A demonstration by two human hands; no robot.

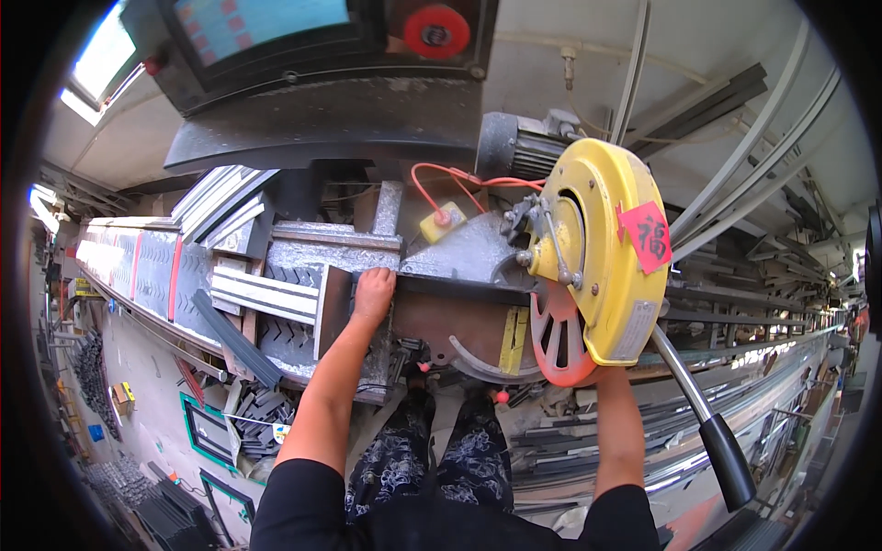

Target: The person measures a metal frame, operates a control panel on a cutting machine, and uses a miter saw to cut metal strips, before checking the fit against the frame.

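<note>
dark metal profile (432, 286) pinned under my left hand (373, 292), fingers curled over it. my right hand is hidden behind the yellow saw guard (602, 248); can't tell its grip.

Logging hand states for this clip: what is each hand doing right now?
Left hand: closed, pressing down on the dark metal profile strip lying on the saw table.
Right hand: hidden behind the yellow round blade guard; cannot be told.

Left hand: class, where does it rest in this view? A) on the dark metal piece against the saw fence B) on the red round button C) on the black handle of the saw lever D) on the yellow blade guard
A: the left hand lies on the dark metal piece at the fence, far from the black handle.
</note>
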